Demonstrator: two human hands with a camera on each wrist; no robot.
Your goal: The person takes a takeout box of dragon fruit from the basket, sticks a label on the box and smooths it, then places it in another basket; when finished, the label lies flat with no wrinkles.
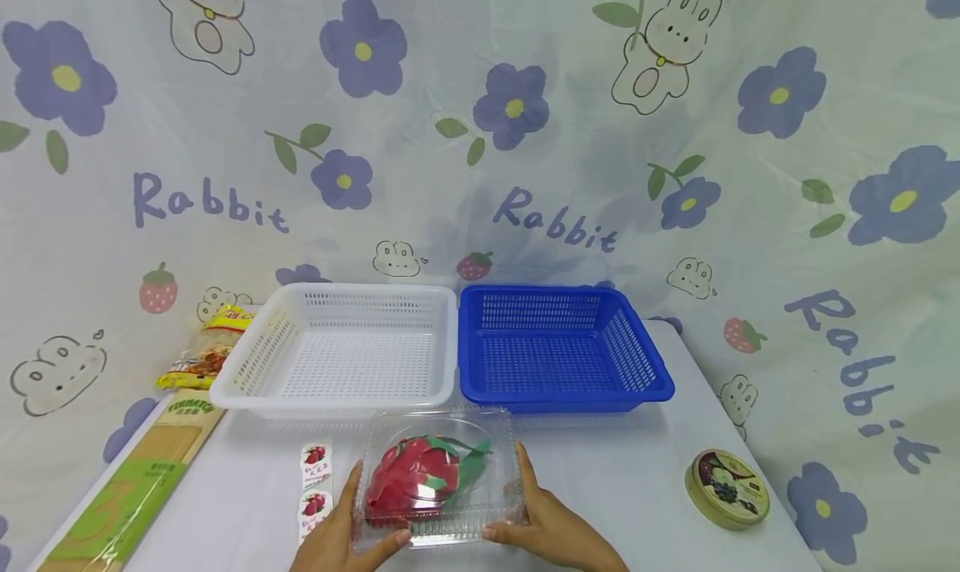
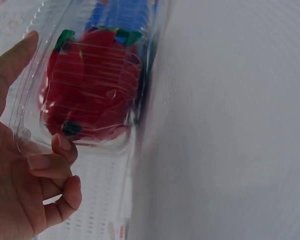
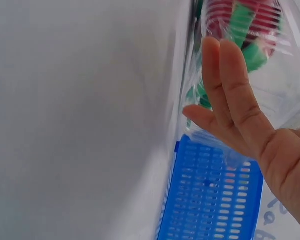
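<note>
Holding the clear container (image 1: 497, 468) on the near side of the white basket (image 1: 333, 402), at its right end, I'm clamping the fingers of left hand (image 1: 339, 529) and right hand (image 1: 551, 524) on opposite ends, neither being nearer; its long axis is running between them.

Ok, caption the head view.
Left hand and right hand hold clear plastic box enclosing red dragon fruit, near white plastic basket and blue plastic basket.

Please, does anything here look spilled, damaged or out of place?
No, nothing stands out. The red fruit sits inside the clear container, the white basket and blue basket stand upright side by side, the round tin lies flat, and no spill or damage shows.
</note>
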